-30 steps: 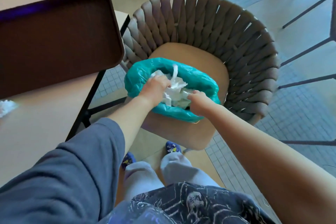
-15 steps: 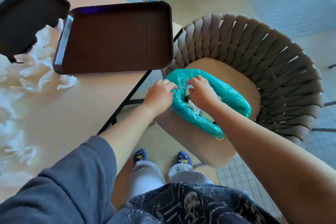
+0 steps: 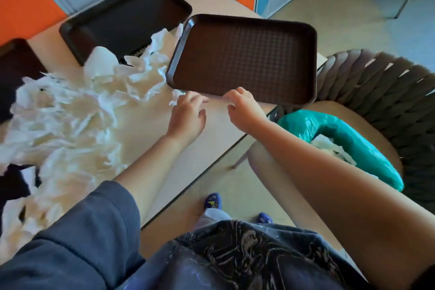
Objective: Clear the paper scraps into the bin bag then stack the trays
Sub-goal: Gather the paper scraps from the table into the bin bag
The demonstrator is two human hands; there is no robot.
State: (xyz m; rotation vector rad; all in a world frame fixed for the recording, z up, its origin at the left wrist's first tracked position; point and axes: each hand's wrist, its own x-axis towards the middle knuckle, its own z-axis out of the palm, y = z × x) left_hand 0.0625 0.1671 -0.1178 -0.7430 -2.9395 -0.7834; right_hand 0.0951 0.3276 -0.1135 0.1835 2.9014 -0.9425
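A big heap of white paper scraps covers the left of the beige table. Three brown trays lie there: the nearest tray by the table's right corner, a second tray behind it, a third tray at the far left edge. The teal bin bag sits on a chair seat to the right, white scraps showing inside. My left hand hovers open over bare table by a small scrap. My right hand is just below the nearest tray's front rim, fingers curled, holding nothing.
A woven grey chair wraps around the bin bag, close to the table's right corner. The table's edge runs diagonally in front of my legs and blue shoes. A dark object lies partly under the scraps at left. Orange and blue panels stand behind.
Both hands have left the bin bag and swung left over the table, empty. The scraps they held stay in the bag. The view has turned left, showing the heap and more trays.
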